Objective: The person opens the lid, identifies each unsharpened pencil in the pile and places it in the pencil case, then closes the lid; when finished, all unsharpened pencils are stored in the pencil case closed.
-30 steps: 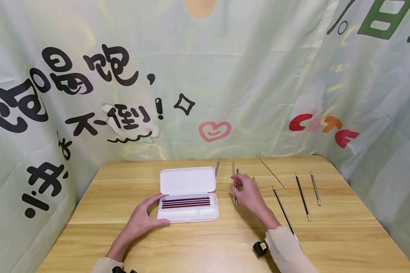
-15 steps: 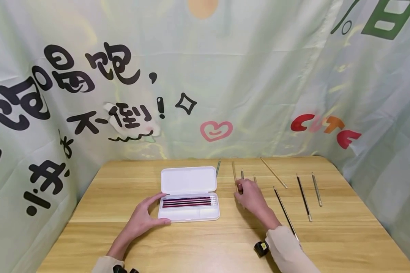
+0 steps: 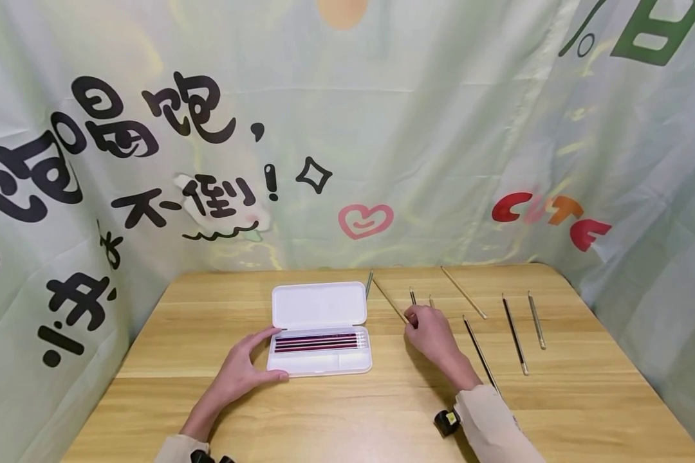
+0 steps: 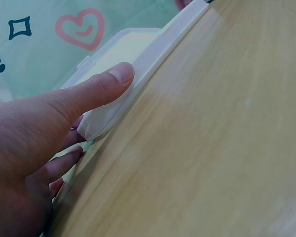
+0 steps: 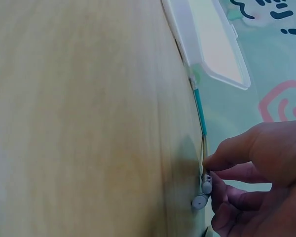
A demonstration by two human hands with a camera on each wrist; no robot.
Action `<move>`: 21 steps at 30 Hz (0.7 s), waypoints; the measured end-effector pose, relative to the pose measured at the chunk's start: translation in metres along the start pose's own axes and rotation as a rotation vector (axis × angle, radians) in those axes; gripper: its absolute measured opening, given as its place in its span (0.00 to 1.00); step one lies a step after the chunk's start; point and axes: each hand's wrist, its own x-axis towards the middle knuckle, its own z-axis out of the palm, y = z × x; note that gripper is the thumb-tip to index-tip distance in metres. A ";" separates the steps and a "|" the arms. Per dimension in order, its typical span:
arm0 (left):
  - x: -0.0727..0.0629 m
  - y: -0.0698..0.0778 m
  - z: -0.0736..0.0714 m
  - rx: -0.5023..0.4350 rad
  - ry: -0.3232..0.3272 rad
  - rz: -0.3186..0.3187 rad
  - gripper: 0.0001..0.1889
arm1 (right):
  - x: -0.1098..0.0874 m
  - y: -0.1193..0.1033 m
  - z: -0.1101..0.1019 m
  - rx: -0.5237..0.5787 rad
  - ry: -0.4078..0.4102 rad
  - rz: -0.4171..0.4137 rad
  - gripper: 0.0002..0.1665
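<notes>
A white pencil case point(image 3: 301, 366) lies with its lid point(image 3: 318, 305) raised, and several dark red and black pencils point(image 3: 315, 343) lie in its rear compartment. My left hand point(image 3: 240, 373) holds the case's left end, thumb at the front edge and fingers near the hinge; the left wrist view shows the thumb point(image 4: 106, 86) against its wall. Right of the case, my right hand point(image 3: 437, 337) pinches a plain wooden pencil point(image 3: 389, 298) near its eraser end point(image 5: 206, 185). Partly hidden behind that hand lie a dark pencil point(image 3: 412, 296) and a light pencil point(image 3: 432, 301).
To the right lie a black pencil point(image 3: 482, 354), another black pencil point(image 3: 514, 334), a grey pencil point(image 3: 536, 320) and, farther back, a wooden pencil point(image 3: 463, 292). A green pencil point(image 3: 369, 283) lies beside the lid. A printed curtain point(image 3: 417, 161) stands behind the table point(image 3: 336, 418).
My right hand has shifted slightly right and pinched the wooden pencil. That pencil has turned, its far end swinging left toward the lid. The left hand and case have stayed put.
</notes>
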 end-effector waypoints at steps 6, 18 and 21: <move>0.000 0.001 0.000 -0.004 0.001 -0.009 0.48 | -0.001 0.001 -0.002 0.065 0.020 0.031 0.13; -0.001 0.000 0.001 -0.012 -0.004 0.000 0.47 | -0.010 -0.005 -0.016 0.138 0.116 -0.007 0.12; -0.001 0.000 0.001 -0.017 -0.001 -0.003 0.48 | -0.011 -0.007 -0.018 0.194 0.117 -0.008 0.11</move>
